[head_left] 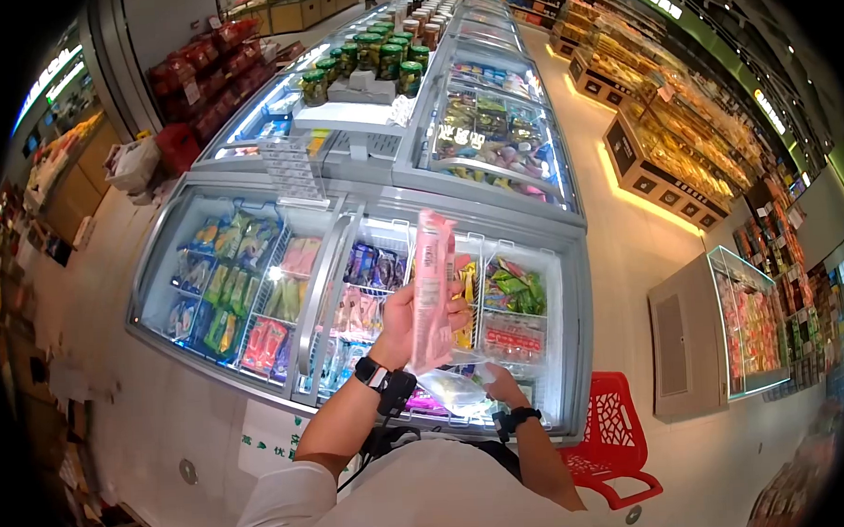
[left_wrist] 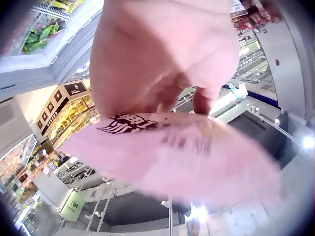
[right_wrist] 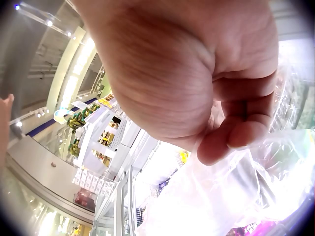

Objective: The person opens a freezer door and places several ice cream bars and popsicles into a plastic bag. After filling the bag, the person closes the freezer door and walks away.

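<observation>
A long pink ice cream packet [head_left: 433,291] stands nearly upright in my left hand [head_left: 401,323], with the fingers curled round it. Dark printed characters show on the pink wrapper [left_wrist: 162,147] in the left wrist view. Lower and to the right, my right hand [head_left: 506,387] pinches a clear plastic bag [head_left: 458,394]. The bag hangs below the curled fingers [right_wrist: 248,132] in the right wrist view. Both hands are over a chest freezer [head_left: 576,332] whose baskets hold many wrapped ice creams, among them red-and-white packs [head_left: 515,342] and green packs [head_left: 515,288].
A red plastic shopping basket [head_left: 617,415] is at the freezer's right front corner. A sliding lid frame [head_left: 325,296] crosses the freezer. Green-lidded jars [head_left: 370,51] stand on a ledge behind, beside a clear sign holder [head_left: 294,170]. Bakery cases [head_left: 667,159] line the right.
</observation>
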Demonstrator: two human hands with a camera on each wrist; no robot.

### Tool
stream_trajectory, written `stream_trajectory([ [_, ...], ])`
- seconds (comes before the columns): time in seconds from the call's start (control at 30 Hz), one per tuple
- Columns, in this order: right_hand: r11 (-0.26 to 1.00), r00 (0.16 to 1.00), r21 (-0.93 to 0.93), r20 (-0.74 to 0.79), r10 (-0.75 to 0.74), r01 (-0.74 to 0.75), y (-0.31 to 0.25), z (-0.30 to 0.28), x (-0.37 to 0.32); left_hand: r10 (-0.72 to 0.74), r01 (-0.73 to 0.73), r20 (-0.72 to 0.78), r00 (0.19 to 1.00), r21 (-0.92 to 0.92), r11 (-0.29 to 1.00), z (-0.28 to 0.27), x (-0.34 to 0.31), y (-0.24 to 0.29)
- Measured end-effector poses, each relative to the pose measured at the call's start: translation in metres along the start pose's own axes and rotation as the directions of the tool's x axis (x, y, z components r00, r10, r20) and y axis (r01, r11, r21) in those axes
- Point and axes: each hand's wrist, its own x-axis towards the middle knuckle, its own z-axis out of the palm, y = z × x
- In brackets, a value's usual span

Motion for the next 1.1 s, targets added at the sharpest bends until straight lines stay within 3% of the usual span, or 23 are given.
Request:
stream_trajectory([
  [0.07,1.0,1.0,-0.011,-0.006,-0.002,0.001,-0.007,-0.001,-0.001,-0.008,0.006,0.029,1.0,0.047,0.999,-0.012,0.001,-0.003],
  [0.13,1.0,1.0,-0.023,-0.027,0.008,-0.008,-0.006,0.0,-0.001,0.007,-0.009,0.008,1.0,0.209,0.978,-0.03,-0.001,0.003],
  [0.23,1.0,1.0,-0.002,0.0,-0.026,0.026,-0.006,-0.003,0.0,0.131,-0.012,-0.187,0.974,0.53,0.848,-0.054,-0.01,0.003],
  [0.27,0.999,0.999,0.027,-0.042,-0.019,0.02,0.001,0.001,0.002,0.178,0.107,-0.347,0.921,0.665,0.739,-0.077,-0.017,0.007],
  [0.33,0.999,0.999,0.01,-0.034,-0.034,0.034,0.004,0.0,0.005,0.195,0.363,-0.502,0.843,0.797,0.483,-0.072,-0.031,0.006],
  [0.43,0.999,0.998,-0.017,-0.042,-0.036,0.036,-0.002,-0.001,0.003,0.341,0.217,-0.254,0.905,0.966,0.144,-0.111,-0.059,-0.005],
  [0.53,0.997,0.996,-0.016,-0.044,-0.076,0.076,0.01,0.004,0.01,0.364,0.197,-0.133,0.922,0.97,-0.145,-0.152,-0.08,-0.018],
  [0.57,0.998,0.998,0.003,-0.017,-0.062,0.062,0.011,0.004,0.009,0.34,0.196,-0.17,0.925,0.98,-0.044,-0.155,-0.08,-0.028],
  [0.6,0.999,0.999,0.02,0.009,-0.051,0.051,0.003,0.003,0.005,0.304,0.14,-0.103,0.947,0.985,-0.103,-0.169,-0.08,-0.036],
  [0.67,1.0,0.999,0.011,0.045,-0.026,0.026,-0.009,0.003,0.0,0.123,0.117,-0.081,0.989,0.939,-0.322,-0.187,-0.076,-0.049],
  [0.73,0.998,0.998,-0.02,0.006,-0.057,0.057,-0.009,0.004,0.0,0.014,0.123,-0.14,0.99,0.809,-0.574,-0.198,-0.07,-0.061],
  [0.8,0.993,0.993,-0.058,-0.051,-0.103,0.1,0.013,0.01,0.012,-0.06,0.085,-0.19,0.98,0.67,-0.737,-0.228,-0.069,-0.068],
  [0.87,0.99,0.996,-0.106,-0.017,-0.091,0.089,0.002,0.005,0.005,-0.108,0.123,-0.362,0.926,0.559,-0.82,-0.24,-0.07,-0.068],
  [0.93,0.999,0.998,-0.036,0.06,-0.007,0.01,-0.022,-0.001,-0.011,-0.157,0.086,-0.41,0.898,0.515,-0.853,-0.25,-0.071,-0.066],
  [1.03,0.999,0.999,-0.02,0.026,-0.027,0.028,-0.034,0.001,-0.023,-0.239,0.055,-0.548,0.802,0.466,-0.883,-0.262,-0.061,-0.064],
  [1.1,0.982,0.985,-0.086,0.008,-0.17,0.17,-0.018,0.007,-0.015,-0.231,0.011,-0.527,0.818,0.416,-0.909,-0.267,-0.054,-0.069],
])
